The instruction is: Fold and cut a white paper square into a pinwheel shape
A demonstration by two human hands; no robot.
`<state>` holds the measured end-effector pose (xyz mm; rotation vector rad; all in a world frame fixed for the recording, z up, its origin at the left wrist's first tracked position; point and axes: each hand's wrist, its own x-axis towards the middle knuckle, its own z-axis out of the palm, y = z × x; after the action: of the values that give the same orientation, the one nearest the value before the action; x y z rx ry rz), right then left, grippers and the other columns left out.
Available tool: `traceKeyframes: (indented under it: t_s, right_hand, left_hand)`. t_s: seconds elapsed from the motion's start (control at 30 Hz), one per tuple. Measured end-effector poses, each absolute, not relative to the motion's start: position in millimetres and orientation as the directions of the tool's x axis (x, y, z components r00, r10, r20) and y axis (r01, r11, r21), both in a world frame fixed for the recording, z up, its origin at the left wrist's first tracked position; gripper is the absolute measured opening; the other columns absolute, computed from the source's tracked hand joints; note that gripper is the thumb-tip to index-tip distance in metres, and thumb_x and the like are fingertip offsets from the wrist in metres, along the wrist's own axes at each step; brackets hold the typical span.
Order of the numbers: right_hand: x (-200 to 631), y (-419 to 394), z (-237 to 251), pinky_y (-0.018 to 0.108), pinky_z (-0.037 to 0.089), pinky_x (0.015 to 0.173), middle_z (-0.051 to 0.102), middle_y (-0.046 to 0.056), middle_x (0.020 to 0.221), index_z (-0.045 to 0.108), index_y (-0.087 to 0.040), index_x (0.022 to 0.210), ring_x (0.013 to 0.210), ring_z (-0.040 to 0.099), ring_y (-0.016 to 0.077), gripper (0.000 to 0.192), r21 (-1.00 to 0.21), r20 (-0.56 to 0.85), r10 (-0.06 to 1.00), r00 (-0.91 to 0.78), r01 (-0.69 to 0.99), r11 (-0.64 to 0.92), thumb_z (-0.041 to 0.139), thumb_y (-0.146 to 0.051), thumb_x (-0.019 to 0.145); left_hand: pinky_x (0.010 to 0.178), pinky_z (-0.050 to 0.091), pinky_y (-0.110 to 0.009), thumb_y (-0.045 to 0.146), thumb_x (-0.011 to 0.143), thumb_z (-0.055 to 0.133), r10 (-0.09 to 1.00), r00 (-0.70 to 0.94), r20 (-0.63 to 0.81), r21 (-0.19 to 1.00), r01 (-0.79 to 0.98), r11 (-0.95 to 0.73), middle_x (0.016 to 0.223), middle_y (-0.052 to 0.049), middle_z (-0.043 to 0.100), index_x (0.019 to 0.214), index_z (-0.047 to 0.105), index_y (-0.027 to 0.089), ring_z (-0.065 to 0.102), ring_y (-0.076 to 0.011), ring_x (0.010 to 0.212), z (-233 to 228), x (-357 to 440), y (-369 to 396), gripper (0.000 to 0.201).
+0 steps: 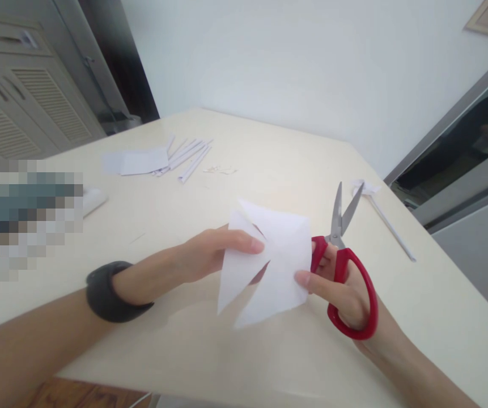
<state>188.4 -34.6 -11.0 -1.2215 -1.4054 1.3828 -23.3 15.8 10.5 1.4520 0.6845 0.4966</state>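
My left hand (209,252) pinches the left side of a folded white paper piece (280,255) that has pointed notches cut into it. It hangs just above the cream table (269,164). My right hand (346,289) has its fingers through the red handles of a pair of scissors (348,249), with the blades apart and pointing up and away. The right forefinger also touches the paper's right edge. A dark band (107,292) sits on my left wrist.
Several white paper strips and sheets (162,158) lie at the table's far left. A rolled paper stick (386,221) rests near the right edge. A white object (93,199) lies at the left beside a blurred patch. Louvred cabinets (18,107) stand at the far left.
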Motion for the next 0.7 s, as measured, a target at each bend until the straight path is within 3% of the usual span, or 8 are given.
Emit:
traceKeyframes:
  t_s: [0.07,0.13,0.2,0.27,0.43,0.6,0.7]
  right_hand:
    - [188,-36,-11,0.034,0.047,0.067,0.056,0.001,0.074,0.058,-0.019,0.076,0.067,0.052,0.0173,0.013,-0.991,-0.039,0.985,-0.169,0.132,-0.016,0.066,-0.030,0.077]
    - [188,-38,-9,0.033,0.048,0.068,0.060,0.002,0.079,0.061,-0.020,0.080,0.071,0.055,0.0188,0.012,-0.991,0.010,0.992,-0.122,0.128,0.026,0.065,-0.031,0.078]
    - [187,-39,-7,0.031,0.049,0.068,0.064,0.004,0.086,0.063,-0.021,0.086,0.077,0.059,0.0199,0.011,-0.993,0.051,0.995,-0.085,0.098,0.059,0.063,-0.030,0.080]
    - [186,-39,-7,0.029,0.049,0.068,0.066,0.003,0.088,0.064,-0.021,0.086,0.079,0.060,0.0192,0.009,-0.994,0.082,0.996,-0.041,0.075,0.085,0.061,-0.028,0.082]
    - [186,-40,-9,0.026,0.049,0.063,0.069,0.003,0.087,0.065,-0.022,0.085,0.075,0.062,0.0184,0.009,-0.990,0.122,0.992,0.028,0.071,0.120,0.061,-0.029,0.082]
    - [185,-40,-14,0.027,0.048,0.062,0.069,0.005,0.093,0.064,-0.022,0.094,0.081,0.063,0.0214,0.016,-0.990,0.137,0.990,0.045,0.045,0.135,0.062,-0.028,0.080]
    - [183,-41,-15,0.026,0.048,0.060,0.068,0.005,0.094,0.061,-0.023,0.103,0.081,0.062,0.0208,0.025,-0.990,0.143,0.988,0.055,0.014,0.143,0.064,-0.029,0.079]
  left_hand:
    - [0.059,0.048,-0.027,0.044,0.077,0.053,0.630,0.772,-0.082,0.988,-0.022,0.154,0.069,-0.003,0.062,0.071,0.061,0.018,0.057,-0.0164,0.062,8,-23,18,0.028]
    - [0.059,0.046,-0.026,0.053,0.075,0.056,0.530,0.848,-0.008,0.986,-0.080,0.143,0.070,-0.003,0.061,0.078,0.063,0.018,0.055,-0.0159,0.064,5,-22,20,0.035]
    - [0.055,0.043,-0.025,0.057,0.069,0.061,0.420,0.907,0.020,0.994,-0.064,0.091,0.075,-0.005,0.061,0.087,0.064,0.017,0.053,-0.0150,0.062,5,-19,21,0.044]
    - [0.049,0.040,-0.024,0.054,0.065,0.066,0.377,0.926,-0.006,0.999,-0.014,0.049,0.075,-0.005,0.060,0.086,0.063,0.015,0.051,-0.0133,0.058,7,-15,21,0.044]
    - [0.055,0.041,-0.023,0.032,0.082,0.056,0.550,0.831,-0.089,0.996,0.067,0.061,0.070,-0.001,0.061,0.081,0.061,0.015,0.052,-0.0104,0.058,17,-8,13,0.018]
    - [0.052,0.040,-0.022,0.026,0.088,0.051,0.755,0.651,-0.071,0.997,0.037,0.062,0.058,0.001,0.061,0.076,0.060,0.013,0.053,-0.0098,0.053,19,-5,11,0.019]
    - [0.051,0.040,-0.021,0.027,0.085,0.057,0.798,0.599,-0.062,0.998,0.023,0.061,0.055,0.001,0.061,0.080,0.061,0.013,0.052,-0.0092,0.050,16,-5,12,0.015]
